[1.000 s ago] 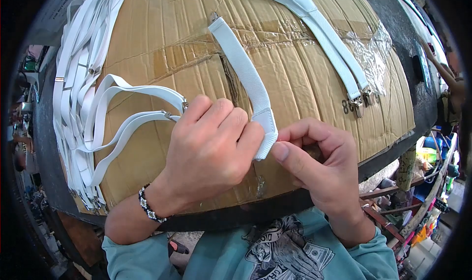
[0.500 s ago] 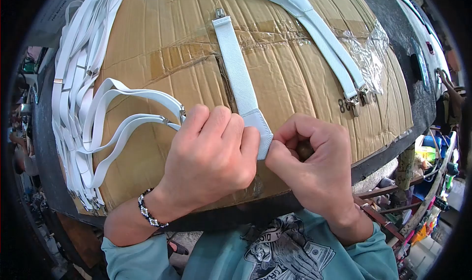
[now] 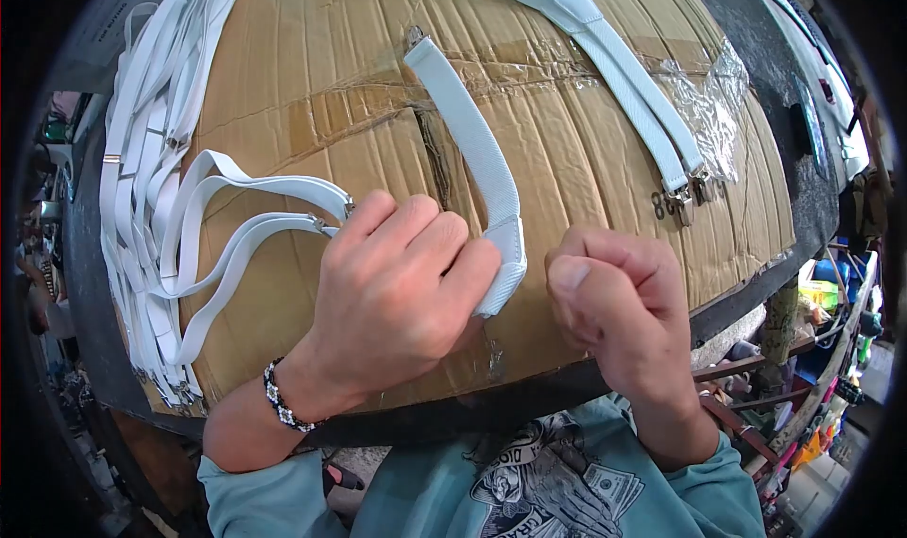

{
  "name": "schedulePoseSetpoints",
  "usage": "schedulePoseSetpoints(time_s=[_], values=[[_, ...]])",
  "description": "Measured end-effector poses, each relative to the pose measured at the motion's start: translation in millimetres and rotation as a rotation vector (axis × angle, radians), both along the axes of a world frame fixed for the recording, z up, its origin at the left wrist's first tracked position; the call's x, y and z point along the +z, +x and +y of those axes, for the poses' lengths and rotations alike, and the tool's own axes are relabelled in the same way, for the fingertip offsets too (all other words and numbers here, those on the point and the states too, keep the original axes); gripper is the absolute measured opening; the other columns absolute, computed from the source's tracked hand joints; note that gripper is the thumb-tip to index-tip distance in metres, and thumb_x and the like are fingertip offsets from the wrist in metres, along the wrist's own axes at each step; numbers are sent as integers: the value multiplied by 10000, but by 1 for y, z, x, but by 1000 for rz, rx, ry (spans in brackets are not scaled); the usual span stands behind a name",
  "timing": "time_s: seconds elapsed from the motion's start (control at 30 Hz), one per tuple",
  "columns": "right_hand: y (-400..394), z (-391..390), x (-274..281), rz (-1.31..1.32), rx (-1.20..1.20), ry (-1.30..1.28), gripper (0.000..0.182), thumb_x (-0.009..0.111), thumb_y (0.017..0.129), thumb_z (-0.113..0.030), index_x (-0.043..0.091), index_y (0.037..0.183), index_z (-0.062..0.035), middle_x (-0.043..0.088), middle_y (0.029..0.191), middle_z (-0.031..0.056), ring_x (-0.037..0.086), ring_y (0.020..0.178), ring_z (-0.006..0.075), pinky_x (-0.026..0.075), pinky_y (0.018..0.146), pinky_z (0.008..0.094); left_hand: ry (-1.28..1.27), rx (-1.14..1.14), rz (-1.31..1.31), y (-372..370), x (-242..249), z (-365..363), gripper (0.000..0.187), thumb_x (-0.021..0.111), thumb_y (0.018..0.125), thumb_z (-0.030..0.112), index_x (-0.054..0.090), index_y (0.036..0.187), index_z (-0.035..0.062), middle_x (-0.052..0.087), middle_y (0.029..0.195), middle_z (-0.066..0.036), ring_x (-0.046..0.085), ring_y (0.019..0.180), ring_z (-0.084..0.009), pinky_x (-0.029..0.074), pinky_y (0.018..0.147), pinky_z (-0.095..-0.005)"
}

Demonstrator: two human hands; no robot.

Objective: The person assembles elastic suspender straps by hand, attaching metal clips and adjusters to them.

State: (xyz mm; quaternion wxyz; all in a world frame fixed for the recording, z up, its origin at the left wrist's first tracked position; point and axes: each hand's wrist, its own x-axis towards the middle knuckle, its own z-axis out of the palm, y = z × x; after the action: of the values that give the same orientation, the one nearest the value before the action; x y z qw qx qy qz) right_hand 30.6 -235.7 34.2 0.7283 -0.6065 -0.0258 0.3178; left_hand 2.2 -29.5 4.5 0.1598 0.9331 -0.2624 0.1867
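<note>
My left hand (image 3: 402, 278) is closed on the stitched joint of a pair of white elastic suspenders (image 3: 472, 136). The strap's upper end, with a metal clip (image 3: 416, 34), lies on the cardboard and bends in a curve down to my fingers. Two straps with metal fittings (image 3: 326, 222) run out from beside the same hand to the left; whether they join the held piece is hidden. To the right, apart from the strap, my right hand (image 3: 624, 302) is closed with thumb against curled fingers. Anything inside that hand is hidden.
A creased, taped cardboard sheet (image 3: 340, 151) covers the dark tabletop. Many white suspenders (image 3: 151, 188) are heaped along its left side. Another white pair (image 3: 633, 94) lies at upper right, its metal clips (image 3: 682, 205) toward me. A cluttered rack (image 3: 831, 349) stands beyond the right edge.
My right hand has come away from the joint's edge and moved slightly right. The held strap has gone from straight to bowed, with its joint tilted; my left hand keeps its hold.
</note>
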Motion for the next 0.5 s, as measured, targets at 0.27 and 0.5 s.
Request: schedulePoseSetpoints(time_s=[0.27, 0.5], values=[[-2, 3, 10, -59, 3, -166, 136, 667, 983, -84, 673, 905, 28, 579, 719, -65, 472, 626, -3, 337, 533, 202, -11, -6, 45, -1, 3, 1, 184, 699, 780, 194, 557, 753, 80, 409, 701, -42, 479, 663, -227, 353, 612, -377], [-10, 4, 0, -47, -128, -83, 118, 638, 932, -41, 654, 1034, 18, 621, 852, -23, 502, 704, 4, 354, 591, 183, -112, -16, 31, 5, 1, -1, 297, 807, 798, 140, 551, 671, 61, 413, 635, -54, 431, 579, -247, 299, 567, -382]])
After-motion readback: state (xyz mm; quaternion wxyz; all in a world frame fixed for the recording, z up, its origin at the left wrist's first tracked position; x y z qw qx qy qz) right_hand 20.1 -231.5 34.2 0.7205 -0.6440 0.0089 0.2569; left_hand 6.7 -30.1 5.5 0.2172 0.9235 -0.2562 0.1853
